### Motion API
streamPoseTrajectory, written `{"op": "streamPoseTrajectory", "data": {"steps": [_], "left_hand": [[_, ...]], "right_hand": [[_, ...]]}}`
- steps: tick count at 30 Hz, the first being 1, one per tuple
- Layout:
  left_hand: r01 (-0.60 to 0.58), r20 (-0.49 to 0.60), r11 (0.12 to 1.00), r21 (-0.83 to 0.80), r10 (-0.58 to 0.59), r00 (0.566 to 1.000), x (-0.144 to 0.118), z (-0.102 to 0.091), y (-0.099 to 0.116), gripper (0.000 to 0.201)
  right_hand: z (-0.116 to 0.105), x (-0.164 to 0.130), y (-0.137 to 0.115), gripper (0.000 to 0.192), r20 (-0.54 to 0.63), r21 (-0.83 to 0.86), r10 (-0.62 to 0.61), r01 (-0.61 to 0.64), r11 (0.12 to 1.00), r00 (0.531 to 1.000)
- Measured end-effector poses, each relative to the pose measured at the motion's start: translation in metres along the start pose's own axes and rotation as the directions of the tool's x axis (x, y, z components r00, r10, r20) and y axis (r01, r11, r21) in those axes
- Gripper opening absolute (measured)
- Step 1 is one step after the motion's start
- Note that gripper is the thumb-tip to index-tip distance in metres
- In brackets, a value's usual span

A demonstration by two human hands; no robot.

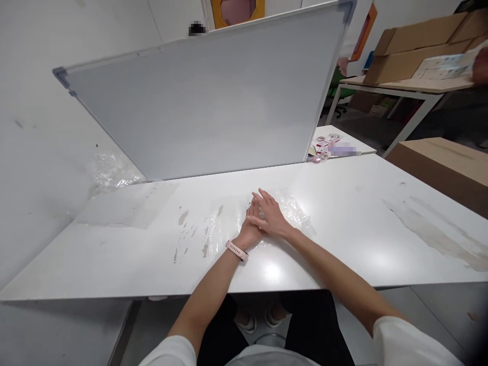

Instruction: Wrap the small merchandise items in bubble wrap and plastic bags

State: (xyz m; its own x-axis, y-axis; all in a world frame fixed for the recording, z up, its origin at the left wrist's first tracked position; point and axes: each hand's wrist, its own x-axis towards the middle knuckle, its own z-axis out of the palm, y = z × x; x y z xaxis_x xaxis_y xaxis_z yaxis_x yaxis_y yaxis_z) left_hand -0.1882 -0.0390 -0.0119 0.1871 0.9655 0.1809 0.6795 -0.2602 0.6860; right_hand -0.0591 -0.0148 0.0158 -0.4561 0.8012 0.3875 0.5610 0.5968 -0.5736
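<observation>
Starting at the grip: I see both hands together at frame center, flat and open-fingered, nothing pinched or clamped. The right hand (271,217) lies crossed over the left hand (251,229), palms down, fingers pointing toward the upper part of the frame. The left wrist carries a pink watch strap (236,250).

Under and around the hands is a sheet of clear plastic film (295,211), wrinkled, lying flat on the white bench (362,239). Both hands are pressing on it, so it's touching, not apart. The film spreads mostly to the right of the hands and a bit to the left; its long axis looks roughly left-to-right across the frame, though the edges are hard to make out against the gloss. The right hand sits nearer the bunched, shiny part; the left hand is nearer the flatter stretch w/ brown scuff marks beside it.

Further out: a whiteboard (213,101) leans tilted at the back edge of the bench, filling upper center. More crumpled clear plastic (110,173) at left, behind the bench. Small packets (324,145) on a second table at center right. Cardboard boxes (419,46) in the upper right, another box (446,162) at right.
</observation>
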Motion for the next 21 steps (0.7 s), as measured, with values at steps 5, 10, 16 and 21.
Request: {"op": "streamPoseTrajectory", "data": {"steps": [5,10,16,21], "left_hand": [[0.079,-0.093,0.978,-0.193,-0.099,0.991,0.003,-0.008,-0.008,0.102],[0.146,-0.141,0.94,-0.309,-0.198,0.97,0.006,-0.01,-0.011,0.074],[0.188,-0.191,0.924,-0.335,-0.261,0.946,0.008,-0.014,-0.012,0.054],[0.194,-0.195,0.862,-0.468,-0.315,0.929,0.007,-0.014,-0.013,0.048]], "right_hand": [[0.008,0.009,0.035,0.077,0.185,0.126,0.039,-0.063,0.99,0.982],[0.002,-0.001,0.044,0.093,0.289,0.102,-0.052,0.023,0.995,0.956],[0.0,-0.004,0.038,0.063,0.163,0.056,0.026,-0.035,0.998,0.986],[0.008,-0.002,0.04,0.038,0.048,-0.035,0.069,-0.068,0.997,0.996]]}}
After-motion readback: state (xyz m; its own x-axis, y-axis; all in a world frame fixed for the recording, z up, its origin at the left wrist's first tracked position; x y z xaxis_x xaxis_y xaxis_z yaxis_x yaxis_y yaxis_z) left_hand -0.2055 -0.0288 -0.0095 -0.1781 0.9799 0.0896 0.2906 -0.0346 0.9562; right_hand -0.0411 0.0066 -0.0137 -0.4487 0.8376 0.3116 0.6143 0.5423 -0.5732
